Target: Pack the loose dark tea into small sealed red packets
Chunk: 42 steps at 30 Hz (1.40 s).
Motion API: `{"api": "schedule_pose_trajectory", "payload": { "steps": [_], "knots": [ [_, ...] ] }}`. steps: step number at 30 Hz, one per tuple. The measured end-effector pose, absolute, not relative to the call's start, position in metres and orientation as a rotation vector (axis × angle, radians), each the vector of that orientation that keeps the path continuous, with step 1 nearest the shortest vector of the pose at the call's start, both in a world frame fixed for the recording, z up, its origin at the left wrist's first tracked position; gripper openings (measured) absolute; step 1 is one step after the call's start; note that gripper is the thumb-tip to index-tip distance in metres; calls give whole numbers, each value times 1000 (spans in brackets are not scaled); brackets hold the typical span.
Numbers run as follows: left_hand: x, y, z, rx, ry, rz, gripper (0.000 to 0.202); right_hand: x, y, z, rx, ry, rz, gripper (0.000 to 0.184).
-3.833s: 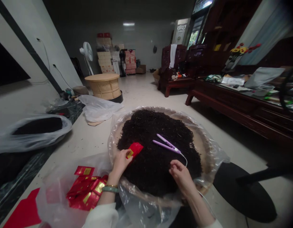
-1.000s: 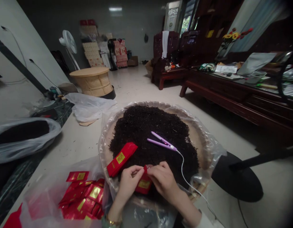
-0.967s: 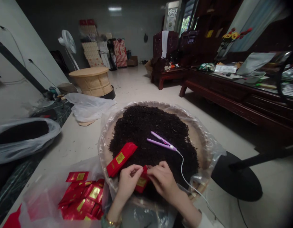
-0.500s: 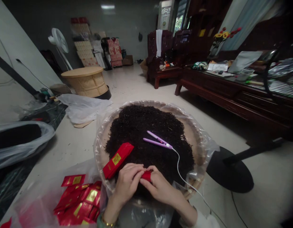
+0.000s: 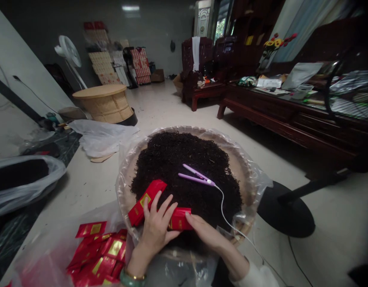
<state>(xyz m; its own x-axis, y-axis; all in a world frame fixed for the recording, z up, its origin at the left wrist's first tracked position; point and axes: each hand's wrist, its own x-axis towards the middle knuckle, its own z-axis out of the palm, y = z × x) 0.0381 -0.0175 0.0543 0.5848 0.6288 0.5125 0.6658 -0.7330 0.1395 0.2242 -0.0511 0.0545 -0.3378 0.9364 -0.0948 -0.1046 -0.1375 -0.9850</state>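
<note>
My right hand (image 5: 203,231) pinches the right end of a red packet (image 5: 181,219) with gold print, above a heap of dark, dry leaves that look like tea (image 5: 184,155). My left hand (image 5: 157,225) is open, its fingers spread, beside that packet's left end. Its fingertips reach over a stack of red packets (image 5: 138,211) lying at the left of the round tray (image 5: 246,171); whether they touch it I cannot tell. A small lilac hair straightener (image 5: 198,177) rests on the leaves with its jaws apart, a white cord running toward the right front.
Several small red packets (image 5: 97,251) lie on clear plastic at the left front. Beyond them is a plastic-lined container of dark material (image 5: 21,171). A black stand base (image 5: 285,209) stands right of the tray. Farther back are a round wooden drum (image 5: 104,105) and a dark low table (image 5: 279,115).
My left hand has let go of the red packet, moved left and spread its fingers. The packet's printed face now shows between my hands. The view has shifted slightly.
</note>
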Motion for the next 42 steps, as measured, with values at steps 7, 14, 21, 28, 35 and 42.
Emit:
{"api": "schedule_pose_trajectory", "payload": {
  "steps": [7, 14, 21, 28, 35, 42],
  "knots": [
    [37, -31, 46, -2802, -1195, -696, 64, 215, -53, 59, -1111, -1556, 1489, 76],
    [35, -32, 31, -2764, -1325, -955, 62, 219, -56, 63, -1003, -1474, 1522, 74],
    [26, -25, 24, -2591, -1542, -1267, 54, 267, -41, 4, -1557, -1446, 667, 63],
    [21, -24, 16, -2463, -1753, -1417, 48, 235, -47, -21, -1772, -1874, 244, 102],
    [18, -21, 16, -2422, -1825, -1477, 48, 218, -47, -7, -1816, -1912, 140, 111],
    [20, -20, 12, -2406, -1841, -1506, 48, 205, -47, -2, -1762, -2004, 87, 103]
  ]
}}
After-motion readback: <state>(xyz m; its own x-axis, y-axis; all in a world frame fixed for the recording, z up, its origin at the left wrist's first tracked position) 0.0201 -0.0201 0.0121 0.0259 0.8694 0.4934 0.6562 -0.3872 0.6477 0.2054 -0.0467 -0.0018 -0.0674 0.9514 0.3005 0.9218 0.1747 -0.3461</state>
